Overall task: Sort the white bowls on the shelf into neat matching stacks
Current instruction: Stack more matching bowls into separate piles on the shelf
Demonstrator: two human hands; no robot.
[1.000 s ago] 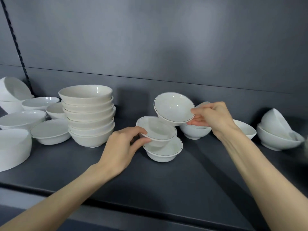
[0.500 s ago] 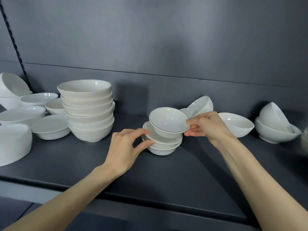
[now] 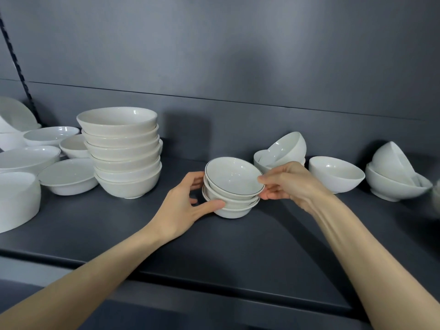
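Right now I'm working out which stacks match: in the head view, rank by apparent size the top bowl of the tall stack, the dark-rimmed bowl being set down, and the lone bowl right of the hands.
1. Top bowl of the tall stack
2. Lone bowl
3. Dark-rimmed bowl, slightly smaller than the lone bowl

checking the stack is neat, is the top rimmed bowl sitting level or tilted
Tilted. The top bowl sits in the small stack with its opening leaning toward the camera, right hand pinching its rim.

The left hand [image 3: 184, 206] is covering the near-left side of the stack of 3 rimmed bowls [image 3: 232, 198]. The frame's left edge is cutting off the large bowl [image 3: 16, 201], and the right edge is cropping a blurred white shape [image 3: 436, 198]. The tall stack [image 3: 123, 153] is hiding part of a bowl behind it [image 3: 73, 146].
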